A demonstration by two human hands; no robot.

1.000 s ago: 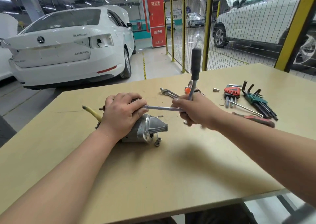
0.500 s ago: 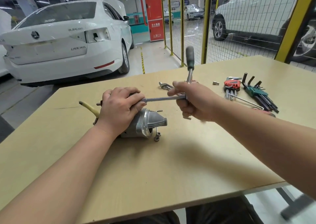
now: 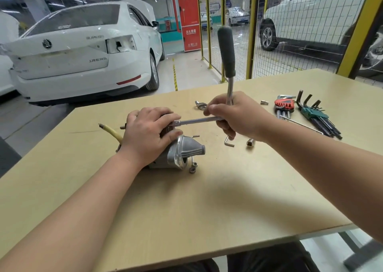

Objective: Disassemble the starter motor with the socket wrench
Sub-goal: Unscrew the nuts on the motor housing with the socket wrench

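The starter motor [image 3: 182, 152] lies on its side on the light wooden desk [image 3: 207, 209], a little left of the middle, with its silver cone-shaped nose pointing to the right. The left hand [image 3: 149, 134] lies over the top of the motor body; its grip is closed, with the fingers curled over the far side and the thumb against the nose flange, so it holds the motor down on the desk. A yellow cable [image 3: 113, 132] comes out from under this hand to the left. The right hand [image 3: 238, 118] has its grip closed around the socket wrench [image 3: 227, 51] at the low end of the shaft, where the head is hidden inside the fingers. The dark handle of the wrench stands almost upright above this hand. From the hand a thin extension bar [image 3: 196, 121] runs level to the left and reaches the upper part of the motor, just beside the left fingertips; the exact joint there I cannot see. Near the motor nose a small nut [image 3: 192, 169] lies on the desk. Under the right hand lie a small bent hex key [image 3: 229, 143] and a loose socket [image 3: 250, 142], apart from each other. Further right are a red hex key set [image 3: 285, 105] and a green hex key set [image 3: 316, 115], side by side. Behind the desk stand a white car [image 3: 83, 53] and a yellow mesh fence [image 3: 250, 33].
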